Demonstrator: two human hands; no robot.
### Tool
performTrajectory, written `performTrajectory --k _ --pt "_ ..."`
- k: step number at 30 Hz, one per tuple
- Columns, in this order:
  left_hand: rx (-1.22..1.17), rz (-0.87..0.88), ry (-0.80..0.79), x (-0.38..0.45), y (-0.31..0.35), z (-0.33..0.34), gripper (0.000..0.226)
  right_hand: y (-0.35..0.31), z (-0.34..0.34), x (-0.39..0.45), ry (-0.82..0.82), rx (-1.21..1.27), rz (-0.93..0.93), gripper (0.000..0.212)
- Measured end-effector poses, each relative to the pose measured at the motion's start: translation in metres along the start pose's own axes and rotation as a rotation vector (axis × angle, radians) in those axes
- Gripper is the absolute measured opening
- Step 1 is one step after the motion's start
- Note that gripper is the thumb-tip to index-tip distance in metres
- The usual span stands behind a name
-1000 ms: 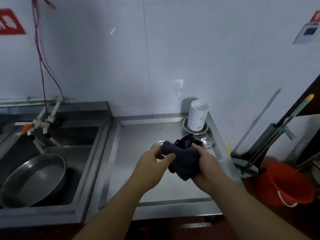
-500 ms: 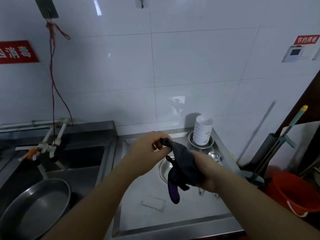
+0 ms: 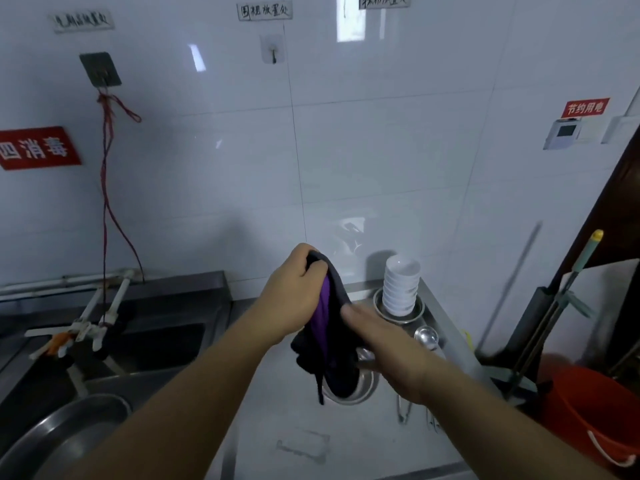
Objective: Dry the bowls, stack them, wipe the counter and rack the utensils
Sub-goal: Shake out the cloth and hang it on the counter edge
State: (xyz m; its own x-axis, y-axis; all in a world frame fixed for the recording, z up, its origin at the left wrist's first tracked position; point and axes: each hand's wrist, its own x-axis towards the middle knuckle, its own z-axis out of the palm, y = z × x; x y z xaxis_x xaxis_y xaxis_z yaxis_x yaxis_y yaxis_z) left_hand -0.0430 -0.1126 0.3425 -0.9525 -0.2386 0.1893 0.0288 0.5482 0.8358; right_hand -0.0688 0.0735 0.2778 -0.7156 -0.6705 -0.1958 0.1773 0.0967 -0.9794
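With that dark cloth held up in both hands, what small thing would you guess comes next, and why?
Probably lifting the cloth toward the empty wall hook. The left hand grips its top corner, raised above the counter, while the right hand steadies the hanging part. The white bowls already stand stacked, so drying looks done. That is only a guess.

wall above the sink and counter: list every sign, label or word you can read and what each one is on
"四消毒": red sign on the wall tiles at left, cut off by the frame edge.
"节约用电": small red sign above the wall control panel at right.
"围裙放置处": paper label above the empty clear hook, handwritten, roughly legible.
Paper label above the grey hook: too blurred to read.
Top paper label: cut off, not readable.
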Motion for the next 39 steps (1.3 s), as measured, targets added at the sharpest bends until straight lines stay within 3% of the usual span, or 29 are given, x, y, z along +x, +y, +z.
performTrajectory --k 5,7,10,14,17,19,23,26,28,31,34,39 --pt "-0.051 0.034 0.046 0.013 0.026 0.003 0.022 0.0 -0.025 0.01 0.269 -0.45 -0.265 0.018" --pt "-0.12 0.028 0.108 0.02 0.037 0.001 0.025 -0.003 -0.045 0.009 0.29 -0.575 -0.332 0.009" --pt "-0.172 0.013 0.112 0.025 0.044 -0.001 0.025 -0.006 -0.072 0.005 0.184 -0.676 -0.361 0.007" --pt "-0.281 -0.033 0.093 0.028 0.049 -0.003 0.021 -0.004 -0.1 -0.002 -0.028 -0.503 -0.154 0.038" --pt "-0.35 -0.054 0.148 0.032 0.053 -0.009 0.016 0.002 -0.116 -0.01 -0.107 -0.527 -0.083 0.029" --pt "-0.326 -0.067 0.161 0.031 0.055 -0.012 0.016 0.003 -0.126 -0.012 -0.015 -0.577 -0.134 0.025" --pt "-0.27 -0.157 0.247 0.028 0.047 -0.015 0.028 -0.013 -0.148 -0.011 0.335 -0.522 -0.302 0.026" --pt "-0.284 -0.202 0.272 0.025 0.039 -0.01 0.027 -0.037 -0.163 -0.01 0.452 -0.632 -0.433 0.026" --pt "-0.313 -0.207 0.242 0.024 0.034 -0.007 0.034 -0.052 -0.171 -0.011 0.459 -0.726 -0.464 0.029" --pt "-0.178 -0.139 0.075 0.019 0.023 -0.006 0.039 -0.069 -0.18 -0.015 0.448 -0.827 -0.465 0.03" --pt "-0.106 -0.103 -0.06 0.015 0.012 -0.006 0.032 -0.074 -0.191 -0.02 0.426 -0.849 -0.428 0.031" --pt "0.041 -0.109 -0.151 0.006 0.013 0.0 0.015 -0.065 -0.215 -0.029 0.399 -0.949 -0.386 0.04"
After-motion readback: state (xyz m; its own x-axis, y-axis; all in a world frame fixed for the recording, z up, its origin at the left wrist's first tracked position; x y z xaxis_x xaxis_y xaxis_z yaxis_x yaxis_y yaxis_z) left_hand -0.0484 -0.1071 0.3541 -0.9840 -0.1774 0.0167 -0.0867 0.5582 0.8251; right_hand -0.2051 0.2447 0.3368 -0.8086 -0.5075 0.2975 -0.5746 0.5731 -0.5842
